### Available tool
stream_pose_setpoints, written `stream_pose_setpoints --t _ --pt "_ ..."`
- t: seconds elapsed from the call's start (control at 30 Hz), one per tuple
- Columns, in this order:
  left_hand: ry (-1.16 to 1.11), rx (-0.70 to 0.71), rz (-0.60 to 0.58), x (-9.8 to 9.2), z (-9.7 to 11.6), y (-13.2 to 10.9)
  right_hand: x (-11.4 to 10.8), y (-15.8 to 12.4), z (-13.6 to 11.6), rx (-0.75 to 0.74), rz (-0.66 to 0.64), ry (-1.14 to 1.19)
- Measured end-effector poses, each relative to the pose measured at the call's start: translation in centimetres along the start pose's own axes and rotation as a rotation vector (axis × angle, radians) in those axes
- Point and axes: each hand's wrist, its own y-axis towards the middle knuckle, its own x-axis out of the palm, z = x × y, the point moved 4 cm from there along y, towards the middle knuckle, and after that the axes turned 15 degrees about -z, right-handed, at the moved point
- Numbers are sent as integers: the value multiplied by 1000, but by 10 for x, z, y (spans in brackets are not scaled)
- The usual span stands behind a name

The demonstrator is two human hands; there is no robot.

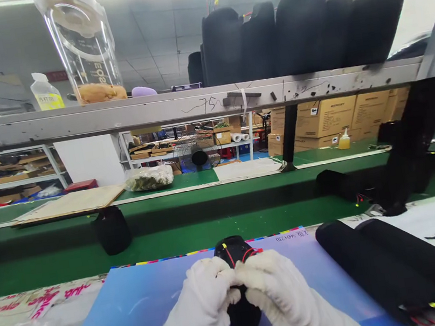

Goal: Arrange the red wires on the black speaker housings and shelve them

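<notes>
The shelf edge (160,110) bears a handwritten 75 with a trailing squiggle. On the blue sheet (147,293), handwriting looks like 560+230, after unclear characters. A cardboard box (325,120) seems to say MERCURY. Lettering on the clear jar (80,52), yellow-labelled bottle (42,90) and pink-printed sheet (68,299) is unreadable.

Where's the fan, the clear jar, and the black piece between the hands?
Fan (199,158), head view: its dark hub.
Clear jar (87,54), head view: its wall.
Black piece (245,314), head view: its near end.

Two hands (208,293) (278,282) (plus one fan (199,158))
</notes>
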Motion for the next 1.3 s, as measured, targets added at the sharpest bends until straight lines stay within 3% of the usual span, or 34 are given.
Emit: stream_pose_setpoints --t 0.13,0.23,0.33,0.67,0.9,0.97,1.13,1.3 --pt "-43 14 -30 -13 1 -8 5 15 1 4 3 99" --pt "-110 -65 41 -13 -5 -14 2 16 2 1 -24 98" --pt "-149 -52 85 -9 -7 -17 -4 14 -1 -30 -44 7" --pt "-105 38 -22 -25 5 -8 -7 -11 7 8 -65 -64" --pt "-246 -123 -85 -11 -14 -19 -1 6 10 -13 -42 13" --pt "-199 -92 -53 -8 -16 -25 -2 6 13 -10 -48 32" --pt "-35 -5 155 -12 -8 -31 -1 -2 21 5 -70 83" --pt "-4 26 124 -13 4 -20 5 -3 21 12 -78 76"
